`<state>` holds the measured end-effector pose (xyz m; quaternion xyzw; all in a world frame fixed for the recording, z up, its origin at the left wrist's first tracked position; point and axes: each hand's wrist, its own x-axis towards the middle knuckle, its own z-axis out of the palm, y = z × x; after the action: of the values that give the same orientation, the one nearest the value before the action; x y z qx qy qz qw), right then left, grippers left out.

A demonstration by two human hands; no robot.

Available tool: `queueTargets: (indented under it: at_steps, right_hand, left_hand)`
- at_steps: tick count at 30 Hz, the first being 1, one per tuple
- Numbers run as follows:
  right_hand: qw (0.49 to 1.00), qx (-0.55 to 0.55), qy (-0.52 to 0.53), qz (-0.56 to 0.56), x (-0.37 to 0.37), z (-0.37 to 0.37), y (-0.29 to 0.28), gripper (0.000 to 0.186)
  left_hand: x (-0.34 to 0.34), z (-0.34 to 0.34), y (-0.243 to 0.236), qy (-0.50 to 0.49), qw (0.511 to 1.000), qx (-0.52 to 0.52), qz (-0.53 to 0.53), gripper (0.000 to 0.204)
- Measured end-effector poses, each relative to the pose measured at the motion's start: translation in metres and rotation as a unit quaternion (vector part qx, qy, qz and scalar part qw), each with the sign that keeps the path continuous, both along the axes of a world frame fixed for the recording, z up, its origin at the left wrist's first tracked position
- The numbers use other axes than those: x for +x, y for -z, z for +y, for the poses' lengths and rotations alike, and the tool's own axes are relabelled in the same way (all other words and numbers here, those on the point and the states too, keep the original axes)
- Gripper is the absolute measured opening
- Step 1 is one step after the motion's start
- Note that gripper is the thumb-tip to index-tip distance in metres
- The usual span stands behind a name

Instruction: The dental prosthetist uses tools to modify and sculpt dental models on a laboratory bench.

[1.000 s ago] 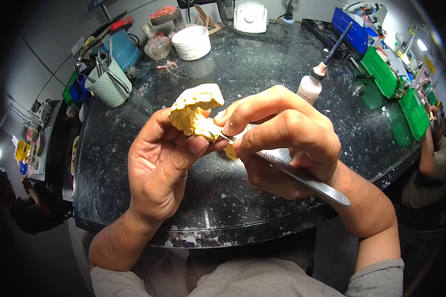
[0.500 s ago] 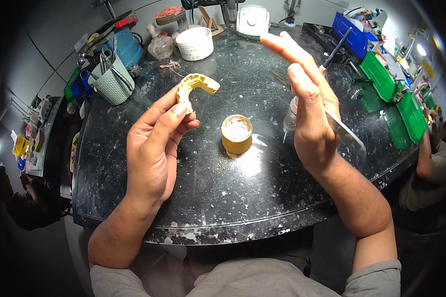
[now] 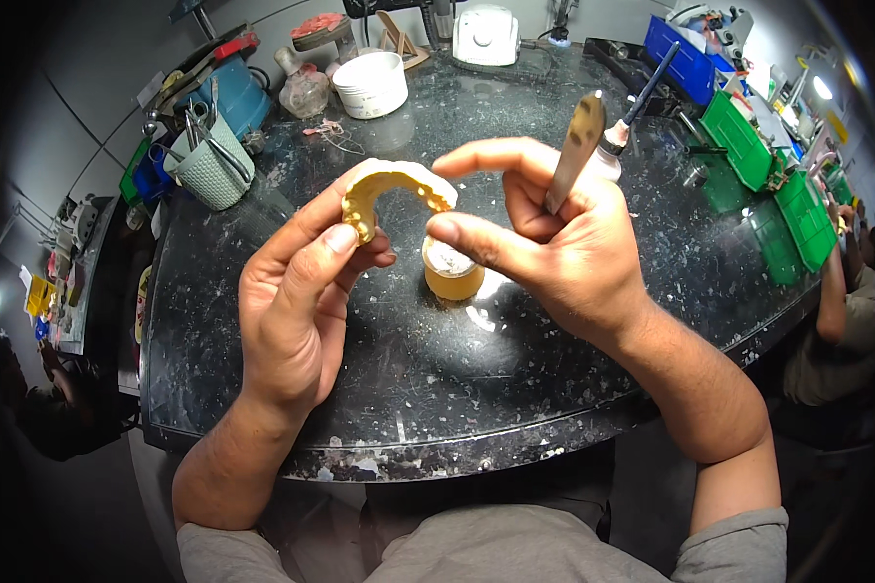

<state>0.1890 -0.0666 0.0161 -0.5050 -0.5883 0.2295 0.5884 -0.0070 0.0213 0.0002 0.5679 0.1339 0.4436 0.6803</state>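
Note:
My left hand (image 3: 297, 321) holds a curved yellow dental cast (image 3: 391, 180) between thumb and fingers, the toothed edge turned inward and down. My right hand (image 3: 583, 262) has a metal bladed tool (image 3: 574, 151) gripped in its curled fingers, pointing up. Its index finger and thumb reach to the cast's right end; whether they touch it I cannot tell. Below, partly behind the right thumb, stands a small ochre pot (image 3: 452, 286) with white stuff at its top. A bottle of pale pink liquid with a dark brush in it (image 3: 609, 165) stands behind my right hand.
Behind are a tool holder (image 3: 212, 180), a white tub (image 3: 371, 87), a glass burner (image 3: 301, 95) and a white device (image 3: 486, 37). Green bins (image 3: 729, 131) and a blue bin (image 3: 676, 58) line the right of the black bench (image 3: 408, 408). Co-workers (image 3: 836, 330) appear at both sides.
Half a second ago my right hand was raised apart on the right; it has moved left to the cast, tool turned upright. The cast, held closer to the tool a second ago, is now turned arch-up.

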Motion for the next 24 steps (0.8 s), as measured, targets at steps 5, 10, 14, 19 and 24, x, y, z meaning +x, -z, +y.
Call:
queueTargets:
  at_steps: [5, 10, 14, 19, 24]
  right_hand:
    - [1.0, 0.012, -0.003, 0.003, 0.001, 0.004, 0.01, 0.023]
    - [0.999, 0.026, -0.013, 0.035, -0.001, 0.006, 0.016, 0.021]
    - [0.999, 0.007, 0.008, 0.032, 0.001, 0.002, 0.013, 0.024]
    - [0.994, 0.046, 0.061, -0.076, 0.022, -0.004, -0.012, 0.025]
    - [0.935, 0.269, 0.154, -0.173, 0.094, -0.017, -0.045, 0.017]
  left_hand:
    - [0.0, -0.001, -0.002, -0.001, 0.994, 0.108, 0.026, 0.043]
    - [0.001, -0.006, -0.001, -0.008, 0.99, 0.141, -0.006, 0.052]
    - [0.005, -0.008, 0.0, -0.022, 0.988, 0.152, -0.005, 0.046]
    - [0.009, 0.011, 0.005, -0.132, 0.983, 0.102, 0.082, 0.032]
    - [-0.002, 0.044, 0.013, -0.149, 0.929, 0.095, 0.326, 0.032]
